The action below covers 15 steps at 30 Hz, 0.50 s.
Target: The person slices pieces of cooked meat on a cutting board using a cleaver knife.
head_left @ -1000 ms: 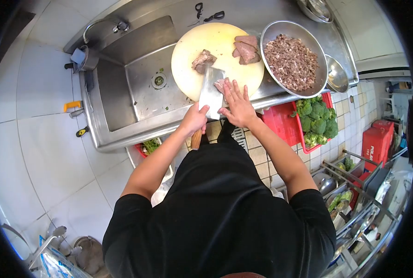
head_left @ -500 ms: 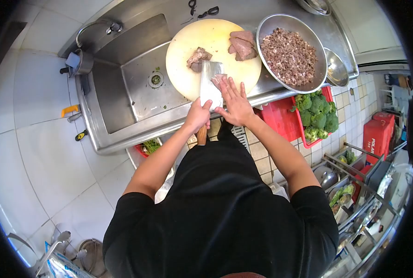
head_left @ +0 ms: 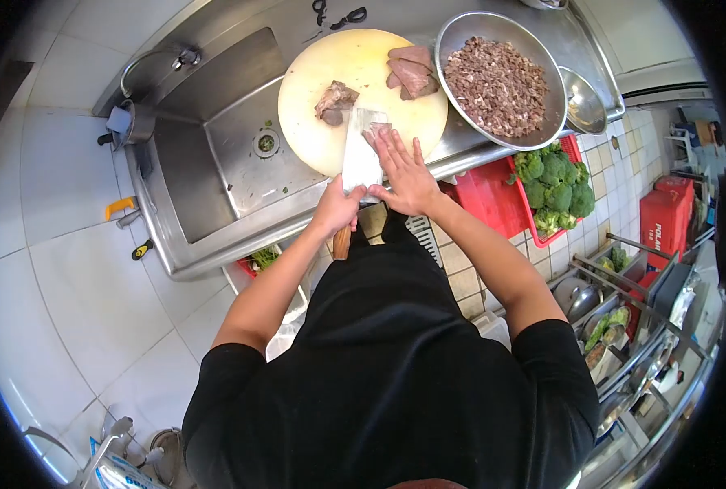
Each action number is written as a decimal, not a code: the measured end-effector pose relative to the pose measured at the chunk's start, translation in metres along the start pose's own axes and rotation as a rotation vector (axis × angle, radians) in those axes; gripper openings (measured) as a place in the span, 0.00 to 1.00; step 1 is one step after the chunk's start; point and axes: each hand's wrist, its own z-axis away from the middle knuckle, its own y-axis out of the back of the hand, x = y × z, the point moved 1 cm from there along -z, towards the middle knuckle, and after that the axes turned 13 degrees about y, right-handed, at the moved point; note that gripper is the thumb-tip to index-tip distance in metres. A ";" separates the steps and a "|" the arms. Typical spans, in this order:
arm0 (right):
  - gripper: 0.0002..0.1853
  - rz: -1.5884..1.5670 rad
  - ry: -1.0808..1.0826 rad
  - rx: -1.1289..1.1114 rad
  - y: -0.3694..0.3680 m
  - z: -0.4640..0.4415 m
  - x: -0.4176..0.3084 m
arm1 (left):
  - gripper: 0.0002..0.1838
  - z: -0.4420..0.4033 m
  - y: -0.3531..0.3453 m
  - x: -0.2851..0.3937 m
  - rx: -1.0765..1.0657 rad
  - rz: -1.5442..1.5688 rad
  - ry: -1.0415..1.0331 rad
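Note:
My left hand [head_left: 337,208] grips a cleaver [head_left: 361,163] where its wooden handle meets the wide blade, which reaches over the near edge of a round cutting board [head_left: 318,77]. On the blade, my right hand [head_left: 409,181] lies with stretched fingers, its fingertips at a small slice of meat [head_left: 374,133] partly hidden beneath them. Left of the blade tip sits a brownish chunk of meat [head_left: 336,102]. Several flat meat slices [head_left: 413,72] overlap at the board's far right.
A steel bowl [head_left: 444,69] of chopped meat stands right of the board, beside a smaller bowl [head_left: 585,102]. The sink basin [head_left: 237,138] lies left. Scissors [head_left: 349,18] rest behind. Below the counter's right end, broccoli [head_left: 557,183] fills a red basket [head_left: 571,148]; a shelf rack [head_left: 624,289] stands right.
The whole view has shifted slightly, so the board and bowl appear a little further left and up. My right fingertips sit closer over the small slice; both hands stay on the cleaver.

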 end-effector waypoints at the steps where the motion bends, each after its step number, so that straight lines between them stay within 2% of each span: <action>1: 0.54 0.003 -0.003 0.007 -0.001 0.000 0.001 | 0.15 -0.003 -0.002 0.003 0.002 0.011 0.000; 7: 0.57 0.070 -0.017 -0.041 -0.007 -0.001 0.002 | 0.15 0.005 0.001 -0.006 0.019 -0.008 -0.053; 10: 0.57 0.096 -0.012 -0.073 -0.004 -0.002 0.003 | 0.16 0.020 0.011 -0.024 -0.017 -0.045 0.003; 15: 0.59 0.023 -0.053 -0.036 -0.007 -0.002 0.002 | 0.16 0.007 -0.016 0.002 0.099 -0.087 -0.041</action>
